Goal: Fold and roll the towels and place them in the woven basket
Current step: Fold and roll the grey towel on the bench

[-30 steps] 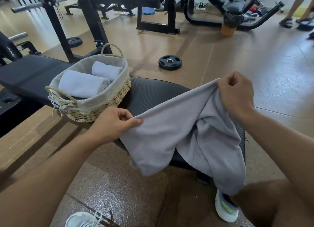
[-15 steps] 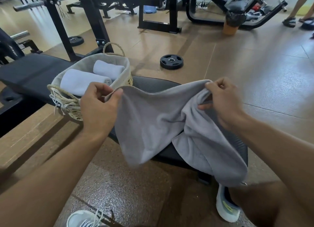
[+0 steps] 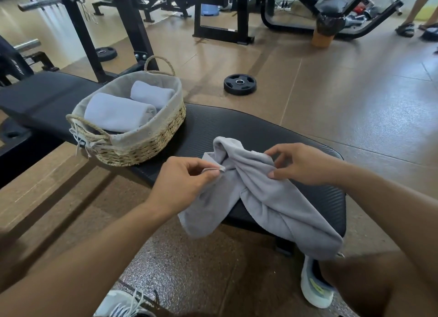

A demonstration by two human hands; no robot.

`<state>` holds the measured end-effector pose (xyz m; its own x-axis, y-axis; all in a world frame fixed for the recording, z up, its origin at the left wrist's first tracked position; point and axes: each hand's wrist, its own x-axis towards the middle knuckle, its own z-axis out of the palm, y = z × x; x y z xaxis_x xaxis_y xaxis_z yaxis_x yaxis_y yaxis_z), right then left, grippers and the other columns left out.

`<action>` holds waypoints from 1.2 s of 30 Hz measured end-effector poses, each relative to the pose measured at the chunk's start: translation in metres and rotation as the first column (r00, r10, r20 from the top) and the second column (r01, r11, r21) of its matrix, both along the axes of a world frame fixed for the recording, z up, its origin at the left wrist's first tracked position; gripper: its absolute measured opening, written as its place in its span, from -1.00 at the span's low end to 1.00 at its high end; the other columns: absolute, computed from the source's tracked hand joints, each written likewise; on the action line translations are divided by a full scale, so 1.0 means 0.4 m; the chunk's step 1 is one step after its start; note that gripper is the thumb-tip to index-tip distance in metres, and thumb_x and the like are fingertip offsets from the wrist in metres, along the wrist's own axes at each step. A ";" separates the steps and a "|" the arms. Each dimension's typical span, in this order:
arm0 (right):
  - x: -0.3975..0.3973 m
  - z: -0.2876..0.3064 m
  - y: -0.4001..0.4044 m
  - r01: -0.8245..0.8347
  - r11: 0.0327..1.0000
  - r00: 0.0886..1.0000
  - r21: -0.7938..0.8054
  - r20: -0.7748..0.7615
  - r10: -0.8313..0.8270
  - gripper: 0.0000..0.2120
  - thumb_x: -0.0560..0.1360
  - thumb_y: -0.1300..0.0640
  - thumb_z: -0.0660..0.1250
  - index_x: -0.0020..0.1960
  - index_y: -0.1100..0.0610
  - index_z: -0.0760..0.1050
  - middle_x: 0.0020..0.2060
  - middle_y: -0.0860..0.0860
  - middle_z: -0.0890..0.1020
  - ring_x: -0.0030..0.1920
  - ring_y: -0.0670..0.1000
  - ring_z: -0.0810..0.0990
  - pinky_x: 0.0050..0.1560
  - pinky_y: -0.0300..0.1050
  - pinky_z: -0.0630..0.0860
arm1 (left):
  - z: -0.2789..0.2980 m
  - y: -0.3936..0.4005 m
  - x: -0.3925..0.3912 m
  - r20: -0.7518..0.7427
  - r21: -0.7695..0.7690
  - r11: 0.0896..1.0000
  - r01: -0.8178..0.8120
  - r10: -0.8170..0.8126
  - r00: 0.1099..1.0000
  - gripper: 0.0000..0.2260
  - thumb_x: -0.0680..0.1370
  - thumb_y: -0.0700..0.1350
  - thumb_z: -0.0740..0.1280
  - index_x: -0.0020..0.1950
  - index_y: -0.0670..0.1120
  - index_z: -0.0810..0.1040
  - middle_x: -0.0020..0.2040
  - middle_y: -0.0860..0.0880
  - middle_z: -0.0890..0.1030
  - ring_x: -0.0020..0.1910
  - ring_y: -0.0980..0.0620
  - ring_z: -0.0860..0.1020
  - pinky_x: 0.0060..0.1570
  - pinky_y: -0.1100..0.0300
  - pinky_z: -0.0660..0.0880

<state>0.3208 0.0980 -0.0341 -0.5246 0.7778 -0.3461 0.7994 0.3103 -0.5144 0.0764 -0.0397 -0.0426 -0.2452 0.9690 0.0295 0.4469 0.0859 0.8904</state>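
I see the grey towel (image 3: 260, 198) bunched on the near end of the black padded desk (image 3: 237, 129), its lower folds spilling over the near edge toward 6 o'clock. My left hand (image 3: 182, 184) pinches a corner hem of it between thumb and forefinger, fingers (image 3: 208, 167) curled on the cloth. My right hand (image 3: 301, 163), at 3 o'clock from the left, lies on the crumpled top of the towel; its thumb (image 3: 278, 174) presses into the fabric and the other fingers arch loosely above it (whether they truly grip, I cannot tell).

The woven basket (image 3: 147, 146) stands on the desk at 10 o'clock from my hands, well apart from the loose towel. Inside its cloth liner lie two rolled towels: the nearer roll (image 3: 118, 111) and a smaller one (image 3: 151, 93) behind it, touching.

On the floor beyond the desk, at 12 o'clock, lies a black weight plate (image 3: 239, 84).
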 end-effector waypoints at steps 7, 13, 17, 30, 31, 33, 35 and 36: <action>-0.020 0.017 -0.018 0.000 0.970 0.998 0.243 -0.068 0.017 -0.79 0.43 -0.02 0.49 -0.23 0.01 0.49 -0.29 -0.09 0.61 -0.27 -0.13 0.53 -0.23 -0.17 0.42 | -0.004 0.007 0.004 0.062 -0.012 0.982 -0.188 0.188 0.980 -0.75 0.43 0.05 0.56 -0.26 -0.11 0.66 -0.34 -0.09 0.68 -0.34 0.02 0.62 -0.33 0.10 0.64; -0.045 0.052 -0.060 0.452 0.787 0.850 0.419 -0.469 -0.239 -0.80 0.43 0.08 0.35 -0.34 0.06 0.43 -0.50 -0.06 0.52 -0.43 -0.09 0.45 -0.35 -0.13 0.35 | 0.008 0.000 0.018 0.276 0.068 0.963 -0.261 0.234 0.932 -0.80 0.46 -0.04 0.54 -0.15 -0.17 0.66 -0.24 -0.13 0.71 -0.17 -0.13 0.71 -0.12 -0.02 0.69; -0.091 0.055 -0.118 0.375 0.880 0.857 0.291 -0.470 -0.209 -0.68 0.50 -0.09 0.39 -0.28 0.09 0.45 -0.47 -0.07 0.56 -0.43 -0.10 0.46 -0.32 -0.07 0.44 | 0.019 -0.006 0.026 0.267 0.098 0.966 -0.238 0.205 0.942 -0.87 0.48 -0.04 0.52 -0.14 -0.08 0.68 -0.22 -0.07 0.72 -0.14 -0.12 0.70 0.01 -0.16 0.64; -0.112 0.056 -0.192 -0.170 0.985 0.771 0.037 -0.617 0.156 -0.42 0.53 0.38 0.40 0.38 -0.16 0.46 0.10 -0.15 0.66 0.05 -0.08 0.68 0.01 -0.18 0.64 | 0.021 -0.031 0.056 0.503 0.050 0.966 -0.253 0.195 0.842 -0.94 0.49 -0.16 0.49 -0.07 -0.12 0.67 -0.14 -0.09 0.73 -0.11 -0.02 0.70 -0.15 0.14 0.61; -0.109 0.055 -0.193 -0.185 0.974 0.789 0.132 -0.571 0.228 -0.45 0.52 0.34 0.43 0.34 -0.19 0.50 0.12 -0.20 0.63 0.10 -0.13 0.64 0.04 -0.21 0.62 | 0.021 -0.029 0.057 0.519 0.033 0.966 -0.258 0.204 0.830 -0.93 0.49 -0.17 0.49 -0.07 -0.12 0.66 -0.15 -0.08 0.73 -0.13 0.01 0.69 -0.18 0.19 0.60; -0.108 0.049 -0.199 -0.247 0.921 0.799 0.301 -0.475 0.369 -0.55 0.52 0.27 0.44 0.27 -0.19 0.56 0.18 -0.27 0.57 0.19 -0.19 0.56 0.10 -0.29 0.56 | 0.021 -0.026 0.059 0.565 -0.006 0.963 -0.268 0.225 0.794 -0.93 0.49 -0.19 0.49 -0.06 -0.14 0.65 -0.16 -0.09 0.73 -0.15 0.02 0.69 -0.21 0.23 0.60; -0.109 0.034 -0.203 -0.304 0.859 0.805 0.412 -0.372 0.463 -0.65 0.51 0.19 0.46 0.20 -0.18 0.60 0.23 -0.27 0.49 0.24 -0.23 0.47 0.15 -0.29 0.49 | 0.020 -0.024 0.060 0.623 -0.046 0.960 -0.276 0.244 0.743 -0.93 0.50 -0.22 0.48 -0.05 -0.17 0.64 -0.14 -0.12 0.73 -0.16 0.00 0.69 -0.20 0.20 0.62; -0.110 0.027 -0.204 -0.310 0.835 0.812 0.454 -0.331 0.481 -0.70 0.51 0.13 0.46 0.16 -0.18 0.62 0.24 -0.27 0.46 0.24 -0.24 0.44 0.15 -0.26 0.48 | 0.021 -0.022 0.061 0.643 -0.062 0.960 -0.273 0.248 0.724 -0.93 0.50 -0.22 0.47 -0.04 -0.18 0.64 -0.13 -0.14 0.73 -0.15 -0.02 0.69 -0.17 0.16 0.64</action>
